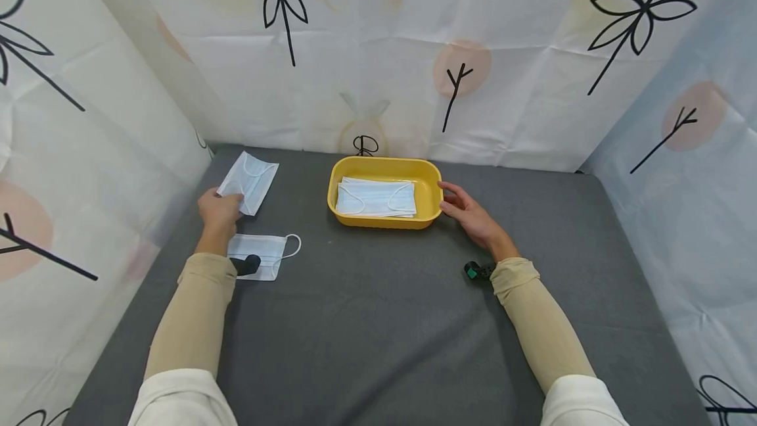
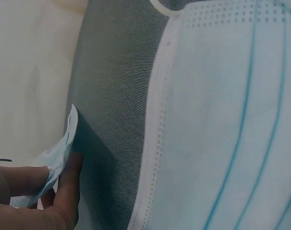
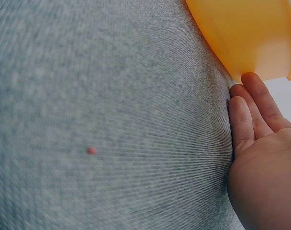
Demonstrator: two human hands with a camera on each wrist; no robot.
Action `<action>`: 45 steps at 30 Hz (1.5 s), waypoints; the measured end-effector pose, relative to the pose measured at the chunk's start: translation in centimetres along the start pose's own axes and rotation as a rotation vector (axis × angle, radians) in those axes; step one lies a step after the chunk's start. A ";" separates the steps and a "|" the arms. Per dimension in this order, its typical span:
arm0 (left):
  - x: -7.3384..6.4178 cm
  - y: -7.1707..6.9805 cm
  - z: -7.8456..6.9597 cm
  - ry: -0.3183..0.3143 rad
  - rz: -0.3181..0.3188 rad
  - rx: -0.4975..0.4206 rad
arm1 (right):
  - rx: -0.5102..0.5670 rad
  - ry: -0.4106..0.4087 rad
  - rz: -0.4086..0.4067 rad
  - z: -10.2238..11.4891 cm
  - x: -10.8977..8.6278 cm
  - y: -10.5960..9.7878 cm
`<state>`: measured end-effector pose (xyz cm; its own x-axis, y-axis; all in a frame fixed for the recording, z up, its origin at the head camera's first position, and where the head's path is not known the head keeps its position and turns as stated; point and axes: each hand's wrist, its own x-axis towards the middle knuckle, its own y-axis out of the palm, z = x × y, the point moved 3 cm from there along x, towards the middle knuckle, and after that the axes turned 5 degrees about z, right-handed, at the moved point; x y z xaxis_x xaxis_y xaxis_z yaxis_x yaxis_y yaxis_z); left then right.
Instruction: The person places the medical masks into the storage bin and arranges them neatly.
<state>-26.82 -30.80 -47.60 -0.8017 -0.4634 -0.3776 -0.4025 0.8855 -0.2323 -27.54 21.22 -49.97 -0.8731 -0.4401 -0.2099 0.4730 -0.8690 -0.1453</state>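
Observation:
My left hand [image 1: 219,214] pinches a light blue face mask [image 1: 253,179] between thumb and fingers, toward the left side of the table. In the left wrist view, the held mask [image 2: 64,148] bends up from the fingers. Another face mask [image 1: 265,250] lies flat near my left wrist, one ear loop stretched to the right. A yellow plastic tray [image 1: 384,163] at the back middle contains face masks [image 1: 375,197]. My right hand [image 1: 473,219] is at the tray's right end, its extended fingertips right at the outer wall in the right wrist view.
The dark grey table [image 1: 378,327] carries all of these. A white patterned curtain [image 1: 378,51] stands behind the table and along both sides. Small dark wrist cameras are strapped to both wrists; the left one overlaps the flat mask in the head view.

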 end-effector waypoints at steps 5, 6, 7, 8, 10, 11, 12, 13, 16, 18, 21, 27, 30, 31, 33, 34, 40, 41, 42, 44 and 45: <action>-0.2 0.0 -0.3 0.016 0.035 -0.029 | 0.000 0.006 0.002 0.0 0.1 0.0; -0.3 0.0 -0.4 0.019 0.037 -0.016 | 0.000 0.007 0.002 0.1 0.1 0.0; -0.4 0.0 -0.4 0.024 0.036 -0.009 | 0.000 0.008 0.001 0.1 0.1 0.0; -0.5 0.0 -0.5 0.027 0.035 0.005 | 0.000 0.009 0.001 0.1 0.1 0.0; -0.8 0.1 -0.8 0.037 0.028 0.027 | 0.003 0.010 -0.001 0.1 0.0 0.0; -0.9 0.2 -0.9 0.044 0.026 0.033 | 0.003 0.011 -0.003 0.1 0.0 0.0; -1.1 0.3 -1.0 0.049 0.024 0.036 | 0.003 0.013 -0.004 0.1 0.0 0.0; -1.2 0.3 -1.2 0.055 0.023 0.035 | 0.003 0.015 -0.004 0.2 0.0 0.0; -1.5 0.5 -1.5 0.069 0.020 0.031 | 0.005 0.015 -0.003 0.2 0.0 0.1; -1.8 0.6 -1.8 0.081 0.016 0.024 | 0.006 0.013 -0.002 0.3 0.0 0.1; -2.3 0.8 -2.3 0.113 0.013 0.007 | 0.009 0.008 -0.001 0.3 0.0 0.1; -3.3 1.2 -3.6 0.153 0.055 -0.011 | 0.007 0.009 -0.002 0.2 0.0 0.1; -4.0 1.6 -4.2 0.166 0.105 -0.024 | 0.008 0.010 -0.010 0.1 0.0 0.1; -4.2 1.7 -4.4 0.172 0.121 -0.023 | 0.010 0.010 -0.010 0.1 0.0 0.0; -4.6 2.1 -4.7 0.187 0.151 -0.025 | 0.011 0.008 -0.010 0.0 0.1 0.0; -4.8 2.3 -4.9 0.192 0.167 -0.028 | 0.018 0.011 -0.013 0.0 0.1 0.0; -6.3 3.7 -6.1 0.232 0.258 -0.028 | 0.012 0.006 -0.010 -0.1 0.1 0.1; -6.6 3.9 -6.4 0.242 0.271 -0.024 | 0.009 0.003 -0.008 -0.1 0.1 0.1; -6.8 4.1 -6.6 0.250 0.285 -0.018 | 0.009 0.003 -0.010 -0.1 0.1 0.1; -7.1 4.6 -6.9 0.264 0.316 -0.015 | 0.017 0.004 -0.011 0.0 0.1 0.0; -7.3 4.8 -7.1 0.270 0.330 -0.012 | 0.022 0.006 -0.012 -0.1 0.2 0.0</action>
<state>-26.02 -22.87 -39.61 -0.9747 -0.1305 -0.1815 -0.1082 0.9859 -0.1275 -27.69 21.16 -50.06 -0.8778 -0.4287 -0.2137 0.4600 -0.8788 -0.1266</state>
